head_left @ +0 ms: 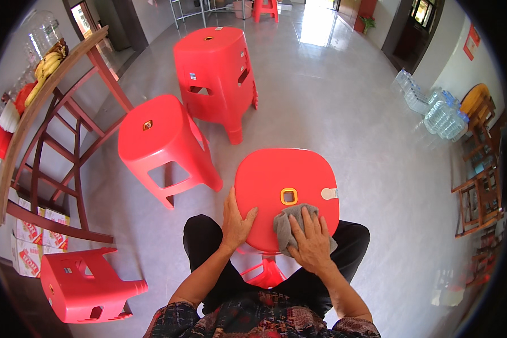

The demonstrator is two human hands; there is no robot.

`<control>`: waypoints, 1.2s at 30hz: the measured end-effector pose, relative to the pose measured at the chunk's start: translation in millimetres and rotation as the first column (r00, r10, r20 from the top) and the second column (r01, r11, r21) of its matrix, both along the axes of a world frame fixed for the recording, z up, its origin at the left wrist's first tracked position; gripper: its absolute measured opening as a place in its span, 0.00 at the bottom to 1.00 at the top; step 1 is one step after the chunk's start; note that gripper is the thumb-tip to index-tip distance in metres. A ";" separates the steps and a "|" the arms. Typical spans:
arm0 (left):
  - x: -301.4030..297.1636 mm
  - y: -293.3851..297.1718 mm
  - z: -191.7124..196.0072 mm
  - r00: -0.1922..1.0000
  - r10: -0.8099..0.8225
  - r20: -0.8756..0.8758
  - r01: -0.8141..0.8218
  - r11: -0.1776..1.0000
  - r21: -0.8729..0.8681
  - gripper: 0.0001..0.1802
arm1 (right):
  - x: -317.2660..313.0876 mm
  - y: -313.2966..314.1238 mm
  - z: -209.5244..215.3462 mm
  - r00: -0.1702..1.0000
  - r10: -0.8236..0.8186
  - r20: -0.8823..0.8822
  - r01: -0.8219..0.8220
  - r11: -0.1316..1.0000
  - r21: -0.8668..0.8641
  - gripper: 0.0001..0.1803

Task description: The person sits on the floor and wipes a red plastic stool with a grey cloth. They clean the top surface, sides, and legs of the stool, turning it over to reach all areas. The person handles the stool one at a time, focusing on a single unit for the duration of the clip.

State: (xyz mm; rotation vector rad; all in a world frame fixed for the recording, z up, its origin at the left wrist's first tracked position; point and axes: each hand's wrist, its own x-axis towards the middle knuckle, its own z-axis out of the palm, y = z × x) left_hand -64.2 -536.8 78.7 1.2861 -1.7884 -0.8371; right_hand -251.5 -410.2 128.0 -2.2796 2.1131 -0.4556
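Observation:
A red plastic stool (265, 174) stands upright in front of me, between my knees. Its square seat has rounded corners, a yellow-rimmed hole in the middle and a pale sticker at the right edge. My left hand (236, 222) grips the seat's left edge, its thumb lying on top and its fingers along the side. On the near right part of the seat, my right hand (311, 242) presses down a crumpled grey cloth (283, 225), fingers over it. Part of the cloth is hidden under that hand.
A single red stool (152, 129) and a taller red stack of stools (211, 56) stand at front left. Another stool (84, 287) lies on its side at lower left. A wooden table (56, 79) holds bananas (48, 67). Packed bottles (445, 115) and wooden chairs (479, 191) line the right.

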 end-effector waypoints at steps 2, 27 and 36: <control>-2.2 -0.7 2.4 0.999 0.009 -0.043 -0.008 1.000 0.008 0.45 | -14.4 -19.6 -2.5 0.999 -0.039 -0.030 0.038 0.999 -0.032 0.39; -10.5 -6.0 -19.8 0.956 0.125 -0.265 -0.086 0.984 0.155 0.38 | -3.5 -59.0 -6.8 0.973 0.210 -0.091 -0.212 0.977 -0.008 0.36; 0.6 -8.2 -54.8 0.887 0.075 -0.457 -0.025 0.993 0.115 0.26 | 20.2 -95.3 -3.9 0.953 0.303 -0.019 -0.303 0.953 0.032 0.32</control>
